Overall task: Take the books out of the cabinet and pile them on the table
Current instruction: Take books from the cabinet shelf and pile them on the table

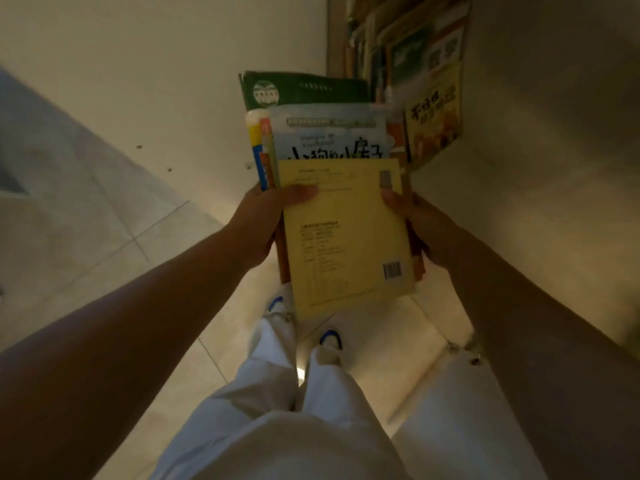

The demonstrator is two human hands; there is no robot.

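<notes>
a: what's around them?

b: pale tiled floor (104, 244) below, white trousers (277, 410) and white shoes with blue trim (330, 337) under the stack. a pale wall on the left, nothing blocking the hands.

a: and the cabinet?

b: cabinet (485, 98) at far right, open, more books (433, 129) leaning inside, a yellow cover nearest the edge.

a: the stack itself?

b: stack of books (329, 140) held out in front, clear of the cabinet, yellow book (346, 237) on top. left hand (263, 223) clamps the left edge, thumb over the cover; right hand (422, 230) clasps the right edge likewise.
</notes>
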